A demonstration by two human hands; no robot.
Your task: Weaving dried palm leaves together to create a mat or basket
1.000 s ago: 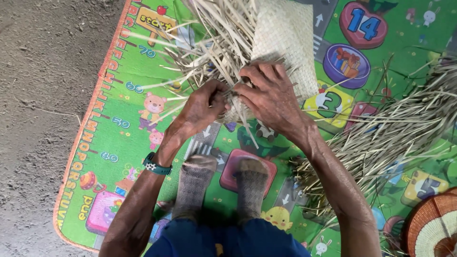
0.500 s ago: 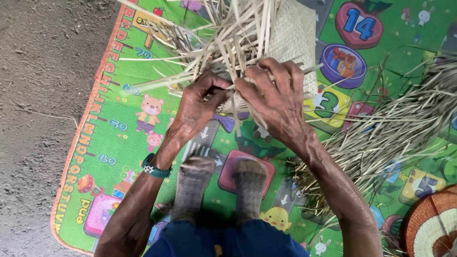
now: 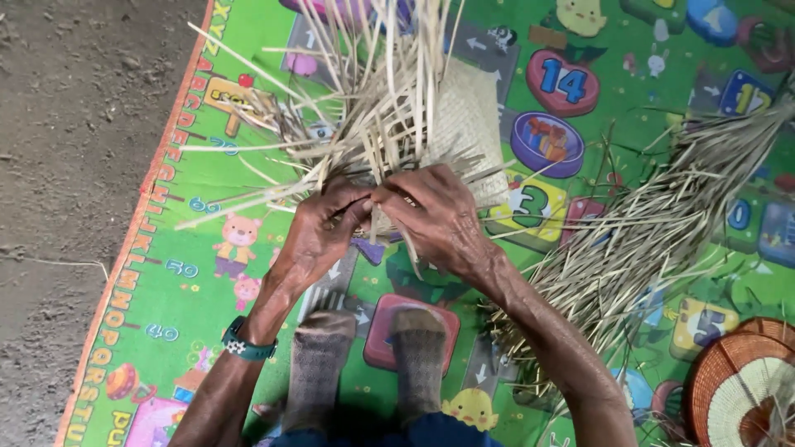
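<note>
Both hands meet at the near edge of a half-woven mat: the left hand is curled, pinching pale strips, and the right hand is closed over the strips just beside it, fingertips touching the left's. Loose strip ends fan up and left from the weave. Below the hands are two socked feet on a green playmat. One heap of dry strips lies right; one round woven basket sits at the lower right corner, contents unclear.
</note>
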